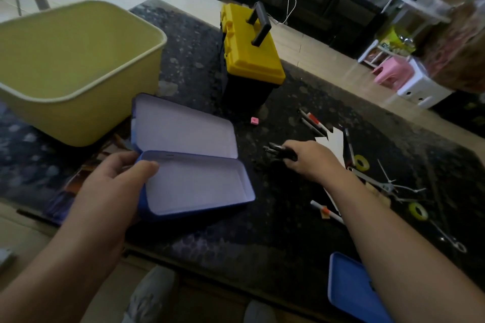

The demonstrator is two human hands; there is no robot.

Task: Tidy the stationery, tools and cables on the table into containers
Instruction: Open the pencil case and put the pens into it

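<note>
The toolbox (249, 56) had a yellow lid and black body. Left of it, the tub (86, 123) was pale yellow; before it, the tin (195, 183) was blue, white inside.

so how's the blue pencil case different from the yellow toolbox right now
The blue pencil case lies open, lid folded back, pale inside empty; the yellow-lidded toolbox is shut. The pencil case is flat and shallow; the toolbox is tall, with a black body and raised black handle. The left hand holds the pencil case's end; nothing touches the toolbox. Both are lidded containers on the dark table.
</note>
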